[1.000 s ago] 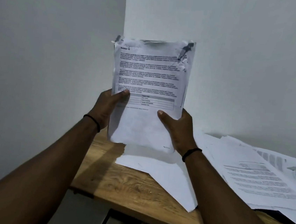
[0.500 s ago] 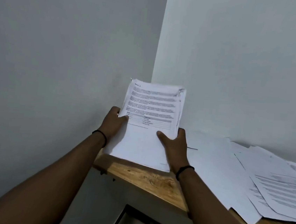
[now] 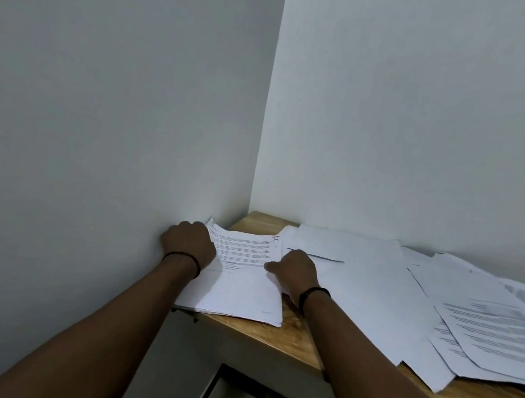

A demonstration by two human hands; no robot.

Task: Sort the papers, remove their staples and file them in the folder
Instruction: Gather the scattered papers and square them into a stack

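My left hand sits at the left edge of the stack, fingers curled over that edge by the wall, so I judge it is gripping the paper, though the fingertips are hidden from me. My right hand is at the stack's right edge, thumb lying on the top sheet and the fingers tucked down the side; it looks like a grip too. The stack lies flat on the desk, at its left end in the corner of the walls, its near edge hanging a little past the desk's front. Its top right corner looks crumpled, but I cannot make out whether a staple is in it. Just to the right lie blank sheets, and beyond them printed pages fanned out loosely and overlapping. I see no folder and no staple remover here. By my reckoning the work is at an early stage: one stack is laid aside, the loose pages are unsorted, and nothing is filed.
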